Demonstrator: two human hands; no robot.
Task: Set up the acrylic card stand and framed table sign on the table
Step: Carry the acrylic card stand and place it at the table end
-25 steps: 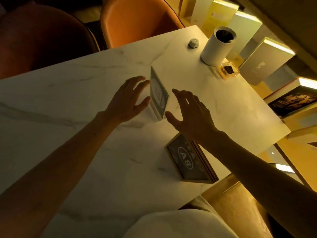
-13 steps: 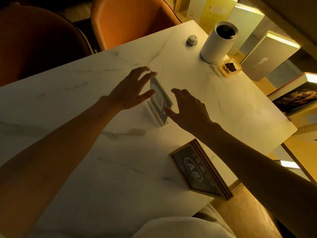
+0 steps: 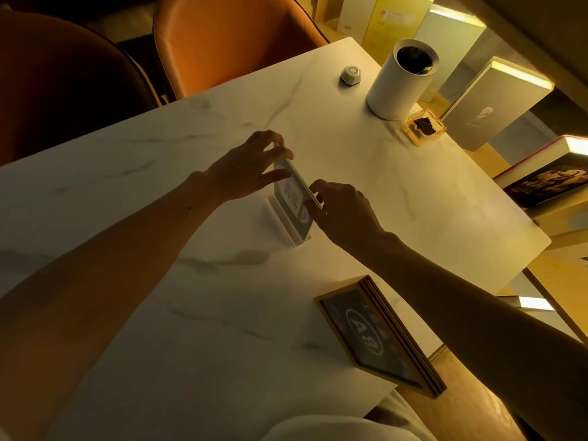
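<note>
Fingertips of the left hand [image 3: 245,168] and right hand [image 3: 342,208] are pinched on the upper edge of the acrylic card stand [image 3: 294,198], which is held upright mid-table [image 3: 191,313]. The framed table sign [image 3: 380,335] is seen near the table's near edge, under the right forearm.

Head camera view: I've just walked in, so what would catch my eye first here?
Two bare hands meet mid-table: the left hand and right hand pinch the top corners of an upright acrylic card stand. Nearer the person, at the table's edge, a wood-framed sign reads A8. At the far corner stands a white cylinder.
</note>
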